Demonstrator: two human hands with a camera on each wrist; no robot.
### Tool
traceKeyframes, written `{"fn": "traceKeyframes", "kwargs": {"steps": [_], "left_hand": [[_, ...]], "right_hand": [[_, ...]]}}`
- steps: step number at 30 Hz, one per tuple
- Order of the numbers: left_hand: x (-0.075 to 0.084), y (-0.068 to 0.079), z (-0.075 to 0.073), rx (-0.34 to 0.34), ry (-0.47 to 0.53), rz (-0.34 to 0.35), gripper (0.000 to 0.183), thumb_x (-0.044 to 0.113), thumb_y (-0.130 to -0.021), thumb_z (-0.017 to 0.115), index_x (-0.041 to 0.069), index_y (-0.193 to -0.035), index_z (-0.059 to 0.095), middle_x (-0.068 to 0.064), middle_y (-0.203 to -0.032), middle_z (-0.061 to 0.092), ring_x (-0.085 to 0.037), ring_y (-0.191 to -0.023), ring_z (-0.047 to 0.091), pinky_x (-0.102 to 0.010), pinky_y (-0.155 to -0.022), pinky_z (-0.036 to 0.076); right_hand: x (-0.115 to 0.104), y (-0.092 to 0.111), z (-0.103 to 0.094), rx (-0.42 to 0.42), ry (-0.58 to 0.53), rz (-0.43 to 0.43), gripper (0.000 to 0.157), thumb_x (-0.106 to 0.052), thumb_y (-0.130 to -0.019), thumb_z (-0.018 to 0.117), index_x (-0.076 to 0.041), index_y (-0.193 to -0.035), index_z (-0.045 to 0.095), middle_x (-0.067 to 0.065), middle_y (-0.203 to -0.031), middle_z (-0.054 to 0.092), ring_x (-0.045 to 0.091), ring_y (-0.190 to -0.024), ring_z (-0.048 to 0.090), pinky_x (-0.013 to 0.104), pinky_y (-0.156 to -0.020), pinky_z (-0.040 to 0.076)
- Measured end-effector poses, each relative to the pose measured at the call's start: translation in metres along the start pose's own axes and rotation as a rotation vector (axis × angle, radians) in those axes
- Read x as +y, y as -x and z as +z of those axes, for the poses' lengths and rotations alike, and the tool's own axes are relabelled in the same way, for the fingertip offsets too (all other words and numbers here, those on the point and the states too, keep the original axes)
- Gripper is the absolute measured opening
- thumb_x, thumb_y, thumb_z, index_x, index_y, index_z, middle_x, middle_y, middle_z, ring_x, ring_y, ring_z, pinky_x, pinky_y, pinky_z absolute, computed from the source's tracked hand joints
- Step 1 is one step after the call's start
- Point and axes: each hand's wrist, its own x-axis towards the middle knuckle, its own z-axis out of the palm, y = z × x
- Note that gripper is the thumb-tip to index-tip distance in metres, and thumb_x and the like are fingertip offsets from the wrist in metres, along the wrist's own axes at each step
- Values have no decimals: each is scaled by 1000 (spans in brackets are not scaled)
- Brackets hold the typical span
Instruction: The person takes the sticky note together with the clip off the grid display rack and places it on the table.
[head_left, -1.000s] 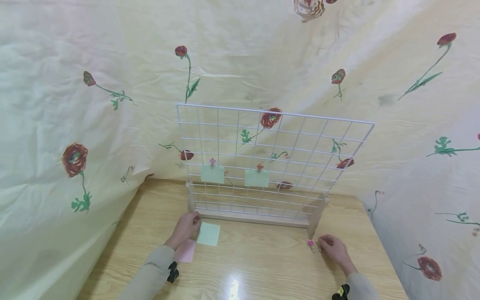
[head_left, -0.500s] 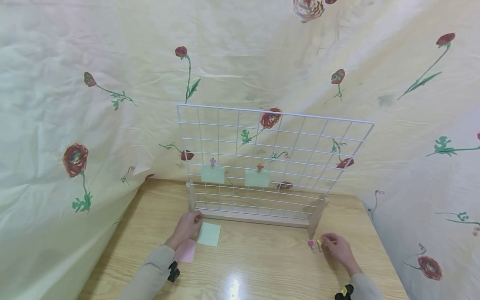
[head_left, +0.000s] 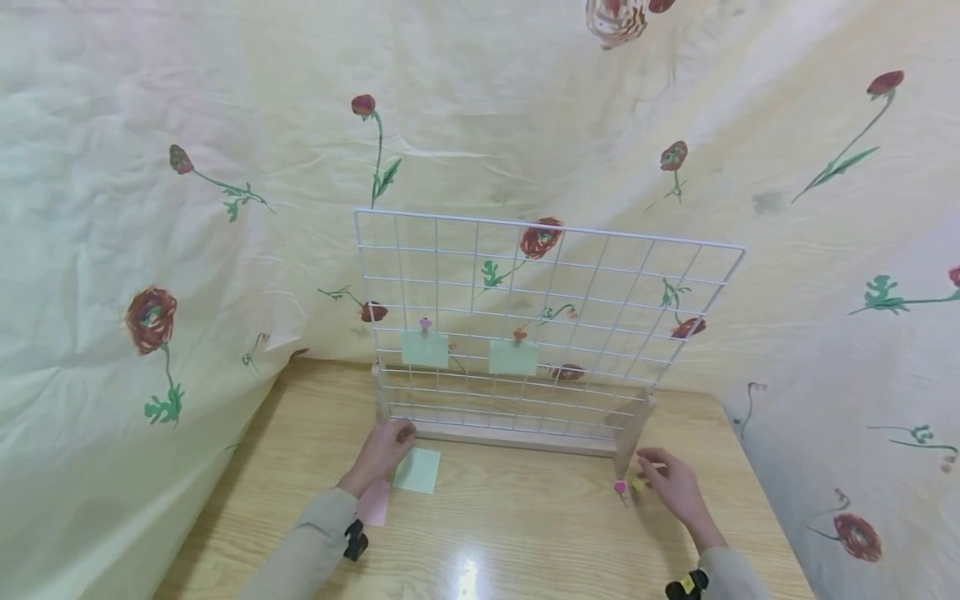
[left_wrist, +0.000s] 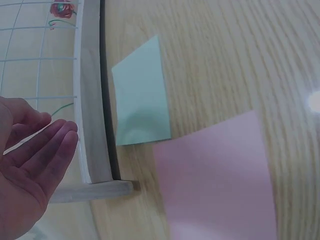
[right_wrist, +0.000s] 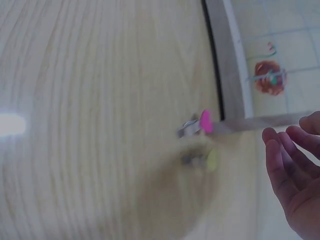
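Note:
My left hand [head_left: 386, 450] hovers by the left foot of the white wire grid stand [head_left: 517, 433], fingers loosely bent and holding nothing. Beside it a pale green paper square [left_wrist: 142, 100] lies on the table, with a pink paper square [left_wrist: 215, 175] at its corner. At the stand's right foot, a clip with a pink heart [right_wrist: 206, 121] and a clip with a yellow top [right_wrist: 212, 160] lie side by side. Just right of them is my right hand [head_left: 671, 483], raised over the table, its fingers relaxed and bare.
Two pale green notes hang on the grid, one under a purple clip [head_left: 425, 324] and one under a red clip [head_left: 519, 335]. A flowered cloth [head_left: 225, 100] surrounds the wooden table [head_left: 510, 517] at the back and sides.
My right hand has drawn back from the yellow clip and lifted, leaving the clip on the table. My left hand has shifted slightly to the right, along the stand's base.

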Motion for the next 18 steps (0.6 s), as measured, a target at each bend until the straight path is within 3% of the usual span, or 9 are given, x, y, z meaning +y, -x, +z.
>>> {"fn": "traceKeyframes", "kwargs": {"steps": [8, 18], "left_hand": [[9, -6, -2, -24, 18, -16, 10, -2, -87, 64, 0, -96, 67, -11, -93, 69, -25, -85, 67, -36, -76, 57], [12, -11, -2, -58, 65, 6, 13, -2, -88, 63, -2, -101, 66, -13, -97, 68, -25, -86, 66, -34, -76, 57]], "right_hand": [[-27, -5, 6, 6, -59, -64, 22, -4, -97, 56, 10, -112, 60, 28, -103, 64, 39, -81, 67, 40, -64, 58], [-52, -16, 9, -9, -40, -155, 20, -3, -97, 55, 7, -113, 62, 24, -102, 65, 23, -75, 68, 35, -62, 58]]}}
